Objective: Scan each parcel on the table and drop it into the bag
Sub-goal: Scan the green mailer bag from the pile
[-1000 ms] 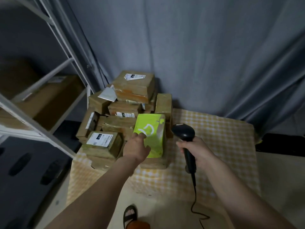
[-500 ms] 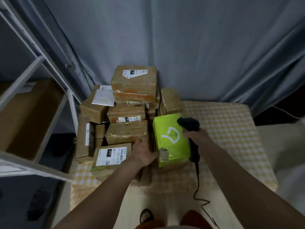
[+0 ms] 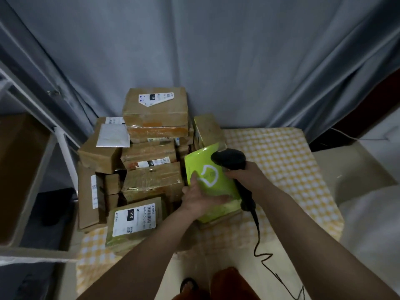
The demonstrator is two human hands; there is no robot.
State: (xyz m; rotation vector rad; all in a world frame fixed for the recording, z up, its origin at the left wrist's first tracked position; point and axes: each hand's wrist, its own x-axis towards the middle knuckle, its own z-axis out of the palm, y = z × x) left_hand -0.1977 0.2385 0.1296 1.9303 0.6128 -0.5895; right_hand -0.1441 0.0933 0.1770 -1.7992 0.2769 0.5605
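A lime-green parcel (image 3: 213,169) with a white logo is tilted up at the right side of a pile of brown parcels (image 3: 151,152). My left hand (image 3: 200,197) holds the green parcel at its lower left, thumb across the green face. My right hand (image 3: 246,177) grips a black barcode scanner (image 3: 230,159), its head right against the green parcel's upper right corner. The scanner's cable (image 3: 258,241) trails down toward me. No bag is in view.
The table wears a yellow-and-white checked cloth (image 3: 281,169). A parcel with a white label (image 3: 134,219) lies at the front left of the pile. A metal shelf rack (image 3: 54,135) stands left, a grey curtain (image 3: 216,50) behind. A sandalled foot (image 3: 188,285) shows below.
My left hand has gone from beside the green parcel to holding it and has tipped it up. The scanner has stayed against the parcel's right side.
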